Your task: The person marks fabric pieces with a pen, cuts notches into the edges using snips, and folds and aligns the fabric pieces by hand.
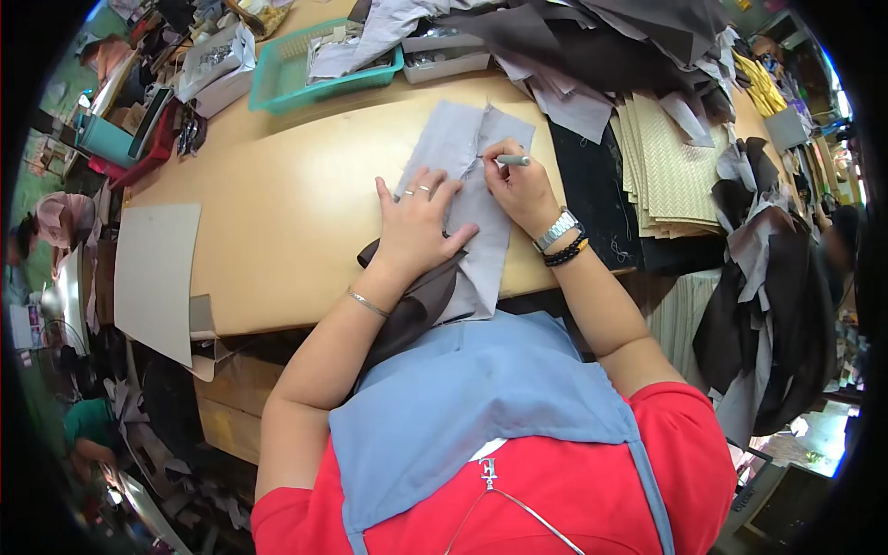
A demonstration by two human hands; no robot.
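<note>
A strip of light grey-lilac fabric (487, 227) lies on the wooden table (277, 222), running from its middle toward my apron. My left hand (418, 217) rests flat on the fabric's left side, fingers spread, with rings on two fingers. Between the thumb and fingers of my right hand (523, 185) is a grey pen (513, 160), its tip at a seam or frayed edge in the upper part of the fabric. Dark brown cloth (412, 301) bunches under my left wrist and hangs at the table's front edge.
A teal basket (268, 79) and grey trays (449, 63) stand along the back. Dark and lilac fabric (592, 37) is heaped back right, near a stack of woven cream sheets (666, 171). A grey board (155, 268) lies left. People work farther left.
</note>
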